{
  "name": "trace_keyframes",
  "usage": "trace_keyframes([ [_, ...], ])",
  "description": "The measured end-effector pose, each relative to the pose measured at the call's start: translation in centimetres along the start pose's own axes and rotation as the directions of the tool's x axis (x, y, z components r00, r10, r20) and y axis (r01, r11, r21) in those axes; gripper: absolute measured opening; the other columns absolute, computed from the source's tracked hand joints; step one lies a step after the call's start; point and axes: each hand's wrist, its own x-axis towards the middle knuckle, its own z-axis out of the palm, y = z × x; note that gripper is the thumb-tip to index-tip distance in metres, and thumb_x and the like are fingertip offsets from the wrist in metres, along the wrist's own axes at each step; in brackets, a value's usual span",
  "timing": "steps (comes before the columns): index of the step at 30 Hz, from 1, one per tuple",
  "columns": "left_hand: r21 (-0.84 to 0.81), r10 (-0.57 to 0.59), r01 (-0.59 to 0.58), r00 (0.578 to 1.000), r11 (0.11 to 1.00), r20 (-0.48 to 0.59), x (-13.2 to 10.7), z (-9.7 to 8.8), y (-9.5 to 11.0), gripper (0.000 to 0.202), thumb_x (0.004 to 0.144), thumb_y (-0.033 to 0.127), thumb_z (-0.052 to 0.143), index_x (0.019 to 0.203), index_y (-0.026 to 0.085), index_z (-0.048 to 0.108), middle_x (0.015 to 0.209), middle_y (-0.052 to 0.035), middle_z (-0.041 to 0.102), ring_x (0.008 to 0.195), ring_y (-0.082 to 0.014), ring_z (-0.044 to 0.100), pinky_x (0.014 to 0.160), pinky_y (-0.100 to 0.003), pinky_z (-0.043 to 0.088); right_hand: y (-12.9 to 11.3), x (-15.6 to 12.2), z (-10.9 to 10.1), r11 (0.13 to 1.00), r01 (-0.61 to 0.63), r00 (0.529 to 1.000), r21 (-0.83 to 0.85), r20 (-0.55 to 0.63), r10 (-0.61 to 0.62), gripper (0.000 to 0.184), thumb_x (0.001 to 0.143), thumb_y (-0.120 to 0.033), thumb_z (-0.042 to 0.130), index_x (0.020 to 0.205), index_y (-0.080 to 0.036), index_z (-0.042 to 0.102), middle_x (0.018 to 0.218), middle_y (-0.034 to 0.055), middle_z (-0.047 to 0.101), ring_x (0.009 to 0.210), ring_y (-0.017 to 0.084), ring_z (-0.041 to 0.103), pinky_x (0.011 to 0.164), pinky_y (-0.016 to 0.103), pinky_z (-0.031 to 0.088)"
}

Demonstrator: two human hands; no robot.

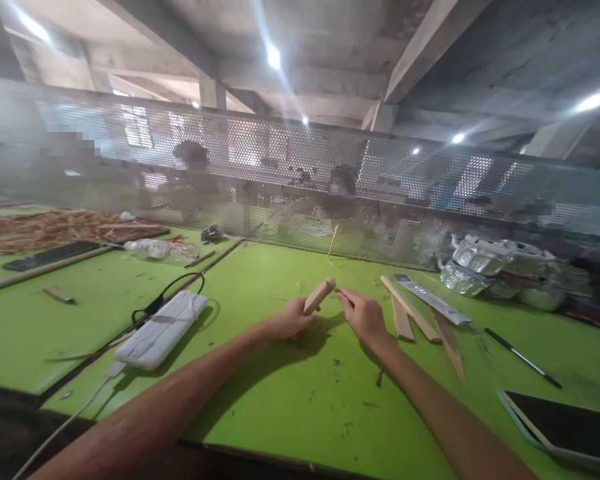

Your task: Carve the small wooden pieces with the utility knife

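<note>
My left hand [290, 321] is wrapped round a short wooden stick [319, 297], which tilts up and to the right above the green tabletop [270, 393]. Close to the stick's upper end, my right hand [364, 316] has its thumb and forefinger pinched together. A thin pale strip [331, 245] rises near that end; whether the right fingers hold it or some other small thing cannot be made out. Just right of my right hand lie flat wooden pieces [411, 310] and a ruler-like silver strip [433, 300].
A white power bank [163, 330] with cables lies to the left, beyond it a plastic bottle [163, 251] and a heap of wood shavings [45, 230]. At right are a pen [523, 358], a phone [565, 427] and foil-like packages [500, 270]. A perforated metal screen [290, 160] stands behind; people sit beyond.
</note>
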Motion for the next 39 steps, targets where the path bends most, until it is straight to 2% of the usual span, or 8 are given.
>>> trace_keyframes([
  [5,-0.025,-0.02,0.02,1.0,0.999,0.011,-0.1,0.2,0.0,0.041,0.095,0.039,0.075,0.121,0.01,0.062,0.064,0.0059,0.055,0.046,-0.01,0.048,0.044,-0.026,0.042,0.9,0.3,-0.9,0.992,-0.061,0.998,-0.111,-0.013,0.06,0.033,0.108,-0.026,0.056,0.117,-0.02,0.087,0.102,0.0133,0.086,0.072,0.025,0.08,0.058,0.032,0.06],
  [14,0.007,-0.037,0.037,0.997,0.999,-0.074,-0.2,0.4,1.0,0.018,0.102,0.036,0.062,0.104,0.018,0.062,0.062,0.0049,0.053,0.044,-0.011,0.047,0.043,-0.026,0.044,-0.4,0.7,-0.9,0.97,-0.103,0.994,-0.22,-0.001,0.105,0.039,0.111,-0.03,0.049,0.123,-0.021,0.085,0.101,0.0127,0.086,0.072,0.023,0.077,0.058,0.029,0.052],
  [19,0.026,0.002,-0.001,0.999,1.0,-0.047,-0.6,0.1,0.9,0.024,0.1,0.032,0.067,0.115,0.014,0.062,0.071,0.0041,0.057,0.049,-0.0101,0.052,0.044,-0.024,0.046,2.5,1.0,-2.7,0.905,-0.299,0.947,-0.304,0.023,0.32,0.042,0.111,-0.03,0.047,0.121,-0.016,0.085,0.083,0.0139,0.083,0.067,0.025,0.074,0.057,0.031,0.049],
  [22,0.051,0.019,-0.016,0.998,0.999,-0.055,-0.6,0.3,0.9,0.029,0.101,0.031,0.066,0.12,0.011,0.062,0.074,0.0047,0.056,0.051,-0.0086,0.051,0.046,-0.023,0.047,4.4,0.8,-3.5,0.871,-0.369,0.917,-0.325,0.028,0.399,0.041,0.111,-0.031,0.048,0.119,-0.015,0.085,0.084,0.0141,0.083,0.07,0.027,0.075,0.06,0.032,0.051],
  [25,0.036,-0.005,0.008,0.995,0.999,-0.095,-0.4,0.5,0.9,0.032,0.101,0.029,0.064,0.127,0.01,0.059,0.078,0.004,0.056,0.052,-0.009,0.051,0.047,-0.024,0.048,4.2,0.8,-3.2,0.917,-0.315,0.947,-0.244,-0.022,0.319,0.041,0.11,-0.032,0.049,0.122,-0.013,0.083,0.089,0.0154,0.083,0.07,0.026,0.075,0.059,0.032,0.052],
  [29,0.028,-0.007,0.01,0.992,1.0,-0.123,-0.4,0.7,0.7,0.03,0.1,0.025,0.064,0.126,0.013,0.06,0.08,0.0023,0.057,0.056,-0.0105,0.053,0.051,-0.025,0.049,0.9,0.6,-2.0,0.995,-0.023,0.994,-0.096,-0.109,0.013,0.042,0.11,-0.03,0.046,0.123,-0.014,0.082,0.092,0.0134,0.082,0.064,0.02,0.069,0.053,0.029,0.05],
  [33,0.068,0.028,-0.017,0.988,0.998,-0.154,-0.4,0.8,0.6,0.02,0.097,0.028,0.066,0.113,0.016,0.065,0.075,0.0018,0.057,0.059,-0.0126,0.051,0.055,-0.027,0.046,-2.1,-0.1,-0.8,0.979,0.203,0.978,0.01,0.056,-0.203,0.038,0.11,-0.028,0.047,0.112,-0.021,0.084,0.082,0.0057,0.078,0.05,0.014,0.058,0.045,0.026,0.043],
  [39,0.103,-0.009,0.032,0.976,0.994,-0.216,-0.4,0.9,1.1,0.012,0.095,0.026,0.065,0.101,0.015,0.062,0.074,0.0025,0.055,0.063,-0.0155,0.05,0.059,-0.03,0.043,-2.1,-0.6,0.5,0.986,0.168,0.975,-0.02,0.152,-0.163,0.038,0.111,-0.029,0.046,0.107,-0.021,0.082,0.077,0.0053,0.076,0.053,0.018,0.062,0.047,0.028,0.044],
])
